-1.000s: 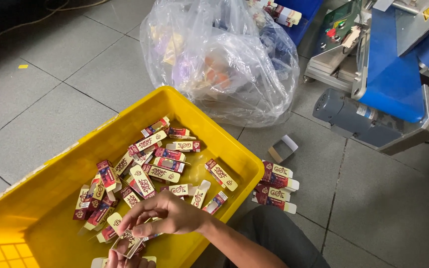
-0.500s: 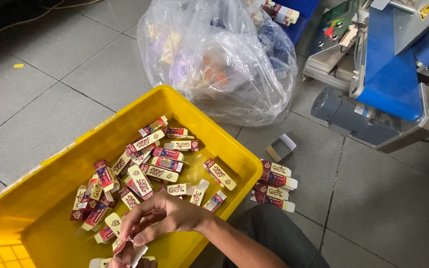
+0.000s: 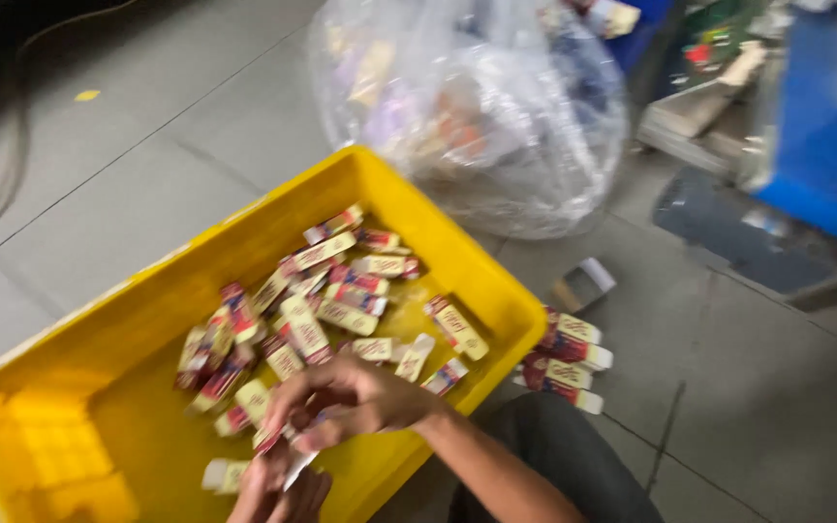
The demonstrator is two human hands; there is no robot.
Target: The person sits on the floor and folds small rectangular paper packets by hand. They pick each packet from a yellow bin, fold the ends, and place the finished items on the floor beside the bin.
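Curling shut, both the right hand (image 3: 356,397) and left hand (image 3: 278,489) pinch one small box (image 3: 294,447) — axis blurred.

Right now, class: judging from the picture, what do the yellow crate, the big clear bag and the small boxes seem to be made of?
Yellow crate: likely moulded plastic, smooth and evenly coloured with a slight sheen.
Clear bag: thin plastic film, see-through, crinkled, with glossy highlights.
Small boxes: probably printed card, with sharp folded edges and flat faces; blur leaves the finish unclear.
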